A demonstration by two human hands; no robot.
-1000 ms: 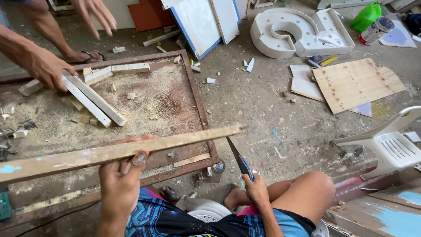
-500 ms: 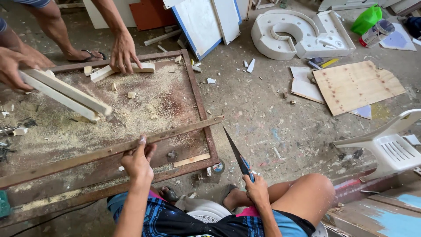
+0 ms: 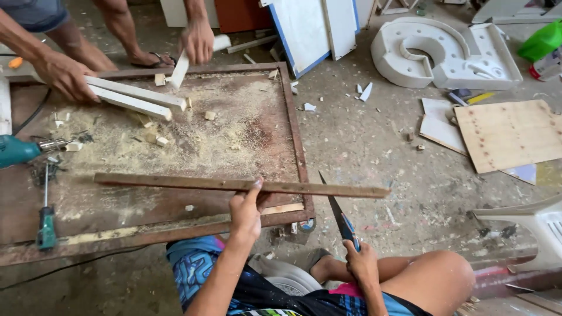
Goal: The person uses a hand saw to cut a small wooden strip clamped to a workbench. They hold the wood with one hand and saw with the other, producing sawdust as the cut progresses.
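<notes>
Holding a long dark wooden strip (image 3: pixel 240 185) across the middle of the frame, my left hand (image 3: pixel 246 212) was curled round it from below, fingers closed, thumb up against its near edge. The strip lay roughly level over the low framed work board (image 3: pixel 293 126), its right end jutting past the board's right rail over the floor. My right hand (image 3: pixel 362 262), low and right of centre, was clenched on the handle of a knife (image 3: pixel 335 209), blade pointing up toward the strip's overhanging end but not touching it.

I judged the step to be lining the strip up for trimming or shaving with the blade. The next move would call for a firm hold by the left hand and keeping the blade's path away from those fingers and from my bare knee just beside it.

At the upper left, another person's hands (image 3: pixel 65 76) gripped pale wooden battens (image 3: pixel 134 96). A teal drill (image 3: pixel 20 150) and a green-handled screwdriver (image 3: pixel 45 217) lay at the left edge, amid sawdust.
</notes>
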